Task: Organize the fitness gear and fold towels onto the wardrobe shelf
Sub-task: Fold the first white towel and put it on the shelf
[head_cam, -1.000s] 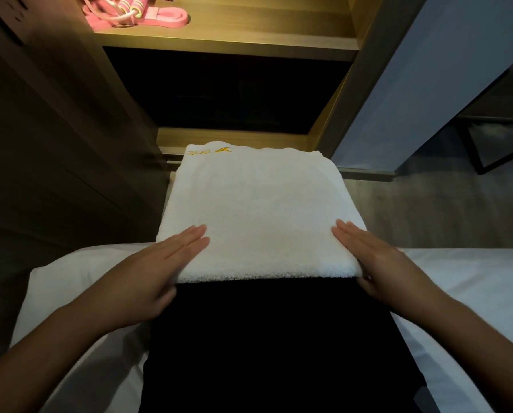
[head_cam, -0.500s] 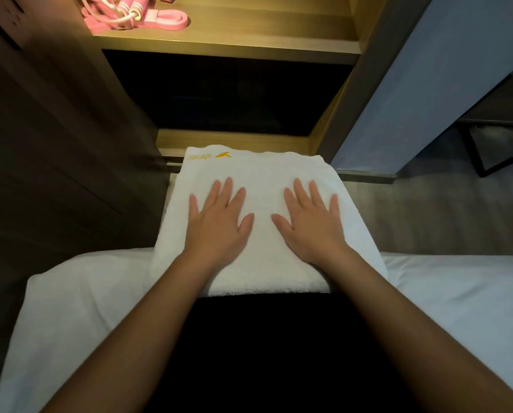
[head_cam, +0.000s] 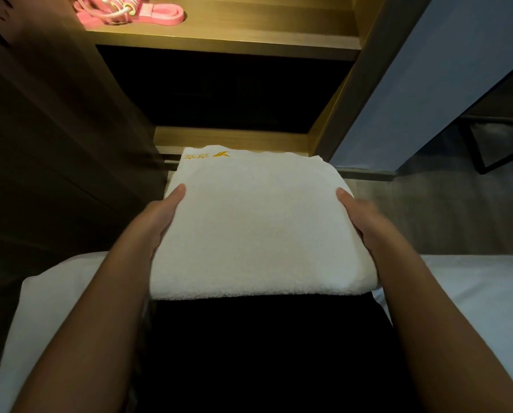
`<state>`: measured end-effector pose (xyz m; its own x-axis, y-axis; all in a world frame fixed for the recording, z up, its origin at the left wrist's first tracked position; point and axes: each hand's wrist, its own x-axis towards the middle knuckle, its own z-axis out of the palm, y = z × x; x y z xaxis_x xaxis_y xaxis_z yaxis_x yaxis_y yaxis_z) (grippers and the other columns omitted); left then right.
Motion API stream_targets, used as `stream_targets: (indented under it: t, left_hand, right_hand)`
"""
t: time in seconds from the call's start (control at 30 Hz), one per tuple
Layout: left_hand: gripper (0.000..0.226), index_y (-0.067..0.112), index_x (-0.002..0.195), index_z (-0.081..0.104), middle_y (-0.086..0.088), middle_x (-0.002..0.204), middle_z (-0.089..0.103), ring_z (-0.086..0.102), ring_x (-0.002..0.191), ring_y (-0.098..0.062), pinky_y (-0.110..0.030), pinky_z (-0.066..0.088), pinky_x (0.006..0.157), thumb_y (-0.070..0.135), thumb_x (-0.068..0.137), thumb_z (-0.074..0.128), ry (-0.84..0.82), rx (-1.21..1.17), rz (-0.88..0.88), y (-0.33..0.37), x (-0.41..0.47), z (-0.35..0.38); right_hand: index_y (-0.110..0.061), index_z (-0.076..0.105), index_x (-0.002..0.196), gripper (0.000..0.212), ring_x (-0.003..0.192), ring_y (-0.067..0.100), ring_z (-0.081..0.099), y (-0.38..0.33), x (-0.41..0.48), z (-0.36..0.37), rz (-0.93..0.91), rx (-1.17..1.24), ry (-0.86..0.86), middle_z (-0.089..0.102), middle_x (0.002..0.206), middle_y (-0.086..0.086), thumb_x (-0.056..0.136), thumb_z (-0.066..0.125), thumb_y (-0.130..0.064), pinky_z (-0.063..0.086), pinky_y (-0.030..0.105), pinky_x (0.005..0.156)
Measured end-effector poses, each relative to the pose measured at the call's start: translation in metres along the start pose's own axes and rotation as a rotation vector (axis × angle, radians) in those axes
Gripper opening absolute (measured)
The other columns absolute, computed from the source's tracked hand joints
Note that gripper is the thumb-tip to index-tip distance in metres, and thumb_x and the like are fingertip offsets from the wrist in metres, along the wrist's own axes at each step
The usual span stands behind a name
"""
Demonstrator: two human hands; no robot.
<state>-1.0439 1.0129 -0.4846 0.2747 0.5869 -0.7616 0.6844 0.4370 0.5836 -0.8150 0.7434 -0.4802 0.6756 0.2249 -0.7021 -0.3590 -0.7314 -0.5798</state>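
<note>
Gripping from either side, 2 hands hold the towel (head_cam: 258, 228) in the head view. The left hand (head_cam: 160, 222) clasps its left edge and the right hand (head_cam: 365, 225) its right edge. Each thumb (head_cam: 179, 190) lies on top of the cloth, and the other fingers are hidden beneath it, so the towel is pinched between thumb and fingers on both sides.

The towel is white and folded into a thick, roughly square pad. Yellow embroidery (head_cam: 207, 156) shows at its far left corner. It sits level in front of the person. Its near edge overlaps dark clothing (head_cam: 264, 353), and its far edge reaches the low wooden ledge (head_cam: 234, 140) of the wardrobe. Whether it rests on the lap or is held clear of it cannot be told.

White bedding (head_cam: 49, 308) spreads out to the left and right of the forearms. Above the ledge is 1 dark compartment, and over that a lit wardrobe shelf (head_cam: 249, 40). Pink fitness gear (head_cam: 130, 11), bands and a cord, lies at the shelf's left end, well apart from the towel. A grey panel (head_cam: 443, 84) stands to the right.
</note>
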Motion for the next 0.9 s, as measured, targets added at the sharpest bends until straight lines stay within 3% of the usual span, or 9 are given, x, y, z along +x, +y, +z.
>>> stream_targets:
  t: [0.1, 0.2, 0.33, 0.4, 0.47, 0.57, 0.7, 0.8, 0.9]
  left_hand:
    - [0.055, 0.013, 0.106, 0.059, -0.005, 0.090, 0.064, 0.062, 0.081, -0.026, -0.036, 0.047, 0.069, 0.064, 0.088, 0.052, 0.078, 0.173, 0.016, -0.016, -0.007, -0.004]
    - [0.051, 0.015, 0.101, 0.061, -0.007, 0.093, 0.065, 0.062, 0.086, -0.028, -0.041, 0.048, 0.082, 0.063, 0.087, 0.054, 0.015, 0.208, -0.026, -0.034, -0.016, -0.010]
    - [0.056, 0.021, 0.115, 0.067, -0.007, 0.107, 0.073, 0.068, 0.100, -0.028, -0.045, 0.048, 0.096, 0.061, 0.078, 0.068, -0.153, 0.011, -0.053, -0.021, -0.016, -0.019]
    - [0.058, 0.026, 0.118, 0.066, -0.003, 0.107, 0.073, 0.070, 0.098, -0.025, -0.040, 0.051, 0.091, 0.066, 0.077, 0.065, -0.158, -0.067, -0.048, -0.004, -0.009, -0.011]
    - [0.064, 0.017, 0.124, 0.061, -0.004, 0.107, 0.071, 0.068, 0.095, -0.026, -0.036, 0.052, 0.084, 0.065, 0.082, 0.060, 0.006, -0.016, -0.003, 0.012, 0.003, 0.002]
    - [0.050, 0.014, 0.118, 0.061, -0.002, 0.094, 0.067, 0.065, 0.082, -0.021, -0.031, 0.049, 0.064, 0.054, 0.087, 0.061, 0.197, 0.000, 0.076, 0.013, 0.014, 0.012]
    - [0.050, 0.016, 0.120, 0.061, -0.002, 0.096, 0.068, 0.067, 0.085, -0.023, -0.032, 0.049, 0.064, 0.055, 0.089, 0.058, 0.098, 0.012, 0.041, 0.004, 0.021, 0.007]
    - [0.056, 0.015, 0.119, 0.059, -0.005, 0.103, 0.069, 0.067, 0.092, -0.026, -0.038, 0.053, 0.080, 0.061, 0.087, 0.055, 0.035, 0.084, -0.029, 0.021, 0.027, 0.003]
    - [0.070, 0.012, 0.133, 0.054, -0.009, 0.123, 0.062, 0.060, 0.108, -0.030, -0.039, 0.045, 0.097, 0.065, 0.087, 0.048, 0.120, 0.203, 0.004, 0.037, 0.036, 0.011]
  right_hand:
    - [-0.010, 0.051, 0.133, 0.065, 0.108, 0.032, 0.058, 0.010, -0.005, -0.009, -0.035, -0.149, 0.034, 0.059, 0.125, 0.013, 0.093, 0.043, -0.061, 0.046, 0.048, 0.095]
    - [-0.009, 0.057, 0.123, 0.055, 0.095, 0.027, 0.060, 0.027, -0.016, -0.013, -0.012, -0.118, -0.020, 0.063, 0.111, 0.011, 0.093, 0.051, -0.055, 0.047, 0.038, 0.084]
    - [-0.013, 0.063, 0.096, 0.045, 0.076, 0.018, 0.067, 0.013, -0.013, -0.021, 0.096, 0.075, -0.162, 0.073, 0.082, 0.002, 0.085, 0.061, -0.057, 0.047, 0.030, 0.059]
    - [-0.020, 0.065, 0.103, 0.050, 0.088, 0.024, 0.068, -0.004, -0.002, -0.019, 0.115, 0.134, -0.187, 0.073, 0.094, 0.003, 0.080, 0.061, -0.065, 0.051, 0.036, 0.069]
    - [-0.019, 0.063, 0.108, 0.055, 0.091, 0.026, 0.066, -0.016, 0.011, -0.012, 0.085, 0.132, -0.129, 0.070, 0.102, 0.003, 0.081, 0.060, -0.067, 0.051, 0.040, 0.077]
    - [-0.023, 0.055, 0.110, 0.045, 0.078, 0.020, 0.061, -0.011, 0.027, -0.001, -0.045, -0.016, 0.088, 0.063, 0.100, 0.001, 0.089, 0.052, -0.062, 0.046, 0.030, 0.061]
    - [-0.022, 0.055, 0.107, 0.043, 0.081, 0.020, 0.062, 0.003, 0.035, -0.004, -0.021, 0.006, 0.038, 0.063, 0.094, -0.002, 0.090, 0.052, -0.061, 0.045, 0.030, 0.062]
    - [-0.020, 0.060, 0.113, 0.046, 0.091, 0.025, 0.064, -0.010, 0.041, -0.005, -0.034, -0.050, 0.016, 0.066, 0.106, 0.003, 0.091, 0.049, -0.060, 0.049, 0.035, 0.071]
    - [-0.020, 0.062, 0.110, 0.050, 0.096, 0.024, 0.061, -0.028, 0.050, 0.005, -0.147, -0.174, 0.134, 0.063, 0.107, 0.002, 0.091, 0.044, -0.063, 0.047, 0.039, 0.081]
